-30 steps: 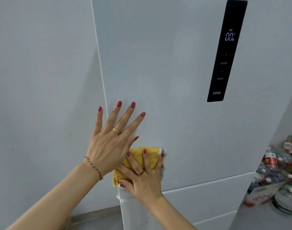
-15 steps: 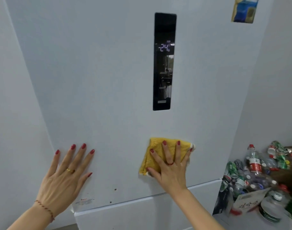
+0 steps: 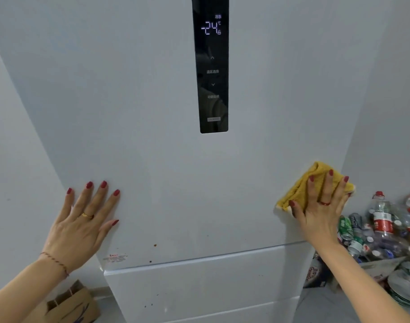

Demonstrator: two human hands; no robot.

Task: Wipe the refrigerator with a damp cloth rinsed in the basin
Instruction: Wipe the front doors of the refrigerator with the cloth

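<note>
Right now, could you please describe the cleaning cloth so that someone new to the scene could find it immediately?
Start at the white refrigerator door with its tall black control panel. Below and right of that panel, at the door's right edge, the right hand presses flat on the cloth. It is folded and mustard yellow, the only brightly coloured thing on the door.

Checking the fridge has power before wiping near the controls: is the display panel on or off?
On. The black display panel on the refrigerator door shows a lit "-24" reading and faint lit symbols below.
</note>
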